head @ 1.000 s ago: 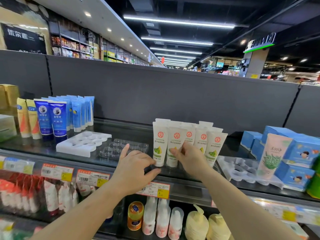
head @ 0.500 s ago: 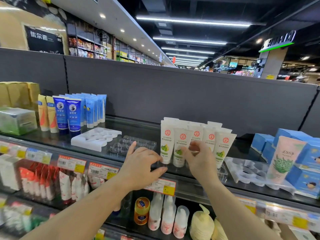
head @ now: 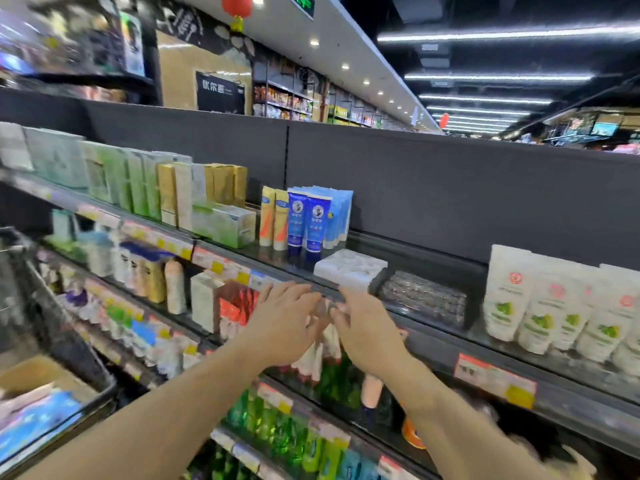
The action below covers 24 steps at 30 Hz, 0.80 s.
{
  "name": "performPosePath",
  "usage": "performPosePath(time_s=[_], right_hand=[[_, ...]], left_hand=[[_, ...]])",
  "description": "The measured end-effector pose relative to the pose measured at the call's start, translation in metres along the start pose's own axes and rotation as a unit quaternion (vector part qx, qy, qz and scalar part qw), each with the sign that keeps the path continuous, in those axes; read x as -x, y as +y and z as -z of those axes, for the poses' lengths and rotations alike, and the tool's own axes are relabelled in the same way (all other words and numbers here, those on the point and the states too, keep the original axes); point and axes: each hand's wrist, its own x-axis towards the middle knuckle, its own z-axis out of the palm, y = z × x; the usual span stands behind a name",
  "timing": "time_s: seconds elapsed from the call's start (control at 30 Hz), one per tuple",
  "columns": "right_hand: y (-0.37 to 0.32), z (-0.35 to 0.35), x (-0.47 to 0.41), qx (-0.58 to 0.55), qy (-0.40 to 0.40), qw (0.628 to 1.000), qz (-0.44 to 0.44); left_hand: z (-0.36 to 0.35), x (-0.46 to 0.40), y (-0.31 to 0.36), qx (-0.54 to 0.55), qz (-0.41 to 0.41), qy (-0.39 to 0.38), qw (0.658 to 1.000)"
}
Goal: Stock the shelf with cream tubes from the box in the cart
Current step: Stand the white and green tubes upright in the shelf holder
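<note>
Your left hand (head: pixel 284 323) and right hand (head: pixel 367 332) hang empty, fingers loose, before the shelf (head: pixel 433 344). The tubes (head: pixel 554 306) stand at right; the cart (head: pixel 59 386) sits at left. Reach for its box, blurred here.

Open shelf (head: pixel 433 258) gap beside white tubes (head: pixel 554 306)

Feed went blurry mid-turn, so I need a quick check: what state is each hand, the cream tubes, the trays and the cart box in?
left hand: open, holding nothing, off the shelf
right hand: fingers loosely curled, holding nothing
white cream tubes: upright, grouped on shelf, untouched
white tray: empty, on shelf
clear tray: empty, beside white tray
box in cart: open, contents blurred
</note>
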Motion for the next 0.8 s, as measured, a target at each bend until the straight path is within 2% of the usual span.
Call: performPosePath(time_s=[0.1,0.23,0.33,0.53,0.8], right_hand=[[-0.081,-0.072,-0.023,0.084,-0.087,0.992,0.041],[-0.197,-0.163,-0.052,0.077,-0.177,0.977,0.088],[-0.279,-0.218,-0.066,0.053,-0.197,0.971,0.128],[-0.402,-0.296,-0.085,0.027,-0.240,0.949,0.201],[-0.475,-0.390,-0.140,0.021,-0.284,0.925,0.250]], left_hand=[[0.015,0.042,-0.098,-0.036,0.072,-0.036,0.996],[0.043,0.105,-0.231,-0.074,0.158,-0.084,0.981],[0.068,0.154,-0.310,-0.114,0.185,-0.084,0.972],[0.101,0.223,-0.418,-0.136,0.274,-0.096,0.947],[0.081,0.244,-0.525,-0.120,0.367,-0.124,0.914]])
